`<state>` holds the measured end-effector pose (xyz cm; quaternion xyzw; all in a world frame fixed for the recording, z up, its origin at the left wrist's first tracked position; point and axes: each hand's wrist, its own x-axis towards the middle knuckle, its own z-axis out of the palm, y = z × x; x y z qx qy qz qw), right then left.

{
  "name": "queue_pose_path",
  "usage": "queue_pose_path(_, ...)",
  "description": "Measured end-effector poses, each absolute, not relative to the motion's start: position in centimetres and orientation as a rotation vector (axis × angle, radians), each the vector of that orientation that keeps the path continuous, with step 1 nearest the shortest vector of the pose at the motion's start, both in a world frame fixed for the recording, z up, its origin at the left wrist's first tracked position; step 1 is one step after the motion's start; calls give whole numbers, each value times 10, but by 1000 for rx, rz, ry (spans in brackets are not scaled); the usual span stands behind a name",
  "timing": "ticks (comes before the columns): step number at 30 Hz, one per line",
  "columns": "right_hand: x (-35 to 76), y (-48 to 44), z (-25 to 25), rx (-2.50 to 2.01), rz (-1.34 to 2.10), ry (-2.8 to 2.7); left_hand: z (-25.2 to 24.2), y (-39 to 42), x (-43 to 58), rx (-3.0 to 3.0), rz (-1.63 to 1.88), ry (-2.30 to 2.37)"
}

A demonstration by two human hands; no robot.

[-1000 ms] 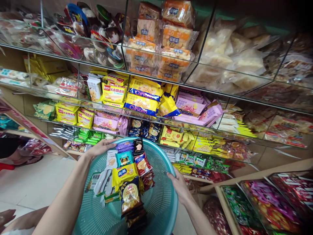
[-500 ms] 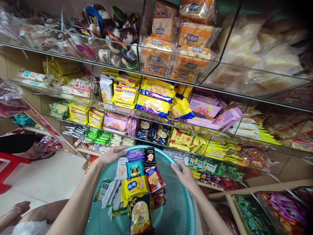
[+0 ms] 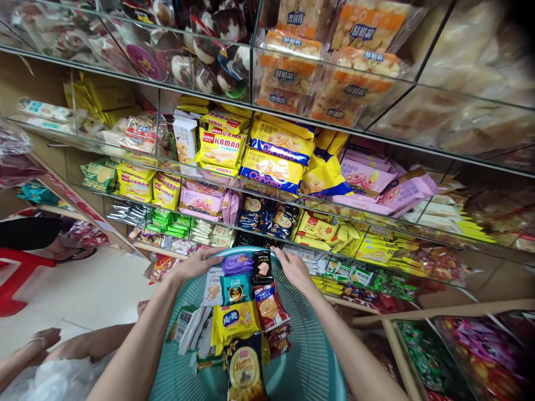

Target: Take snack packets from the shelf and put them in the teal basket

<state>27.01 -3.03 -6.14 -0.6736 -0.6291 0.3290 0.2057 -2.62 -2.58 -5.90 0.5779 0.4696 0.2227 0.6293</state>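
Note:
A green plastic basket (image 3: pixel 307 323) tilts in front of me, with several wrapped snack packets inside. My left hand (image 3: pixel 194 266) grips its far-left rim, fingers hooked over the edge. At the far rim, my right hand (image 3: pixel 292 267) is closed over the edge, right beside a small black packet (image 3: pixel 262 267). Between the hands lies a purple packet (image 3: pixel 237 264), with a teal packet (image 3: pixel 236 289) below it. Lower in the pile are a yellow packet (image 3: pixel 235 324), a red and blue packet (image 3: pixel 271 306) and a dark-blue packet (image 3: pixel 244 370).
Glass-fronted shelves hold yellow Kaman packs (image 3: pixel 220 146), yellow-blue Carvalfo packs (image 3: pixel 273 167) and pink packs (image 3: pixel 368 175). Orange-labelled bags (image 3: pixel 286 72) fill an upper shelf. A red stool (image 3: pixel 19 281) and another person's leg (image 3: pixel 92 345) are at left. Candy bins (image 3: pixel 434 356) stand lower right.
My right hand has moved left along the basket's rim, from its right side to beside the black packet. My left hand stays on the rim. The view has shifted slightly.

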Motion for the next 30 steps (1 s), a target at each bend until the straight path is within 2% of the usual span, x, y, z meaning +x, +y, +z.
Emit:
queue_pose_path(8, 317, -67, -55, -1739, 996, -1618, -30, -28, -20, 1282, 500, 1151)
queue_pose_path(10, 336, -99, -57, -1720, 1162, -1421, -31, -27, -23, 1251, 518, 1152)
queue_pose_path(12, 351, -137, -60, -1675, 1515, -1225, -34, -28, -26, 1198, 535, 1158)
queue_pose_path(15, 359, -180, -63, -1825, 1853, -875, -37, -29, -29, 1152, 553, 1170)
queue_pose_path(22, 359, -167, -65, -1932, 1681, -847, -29, -30, -24, 1057, 618, 1290)
queue_pose_path(30, 349, -129, -65, -1857, 1762, -1000, -24, -50, -40, 786, 681, 1427)
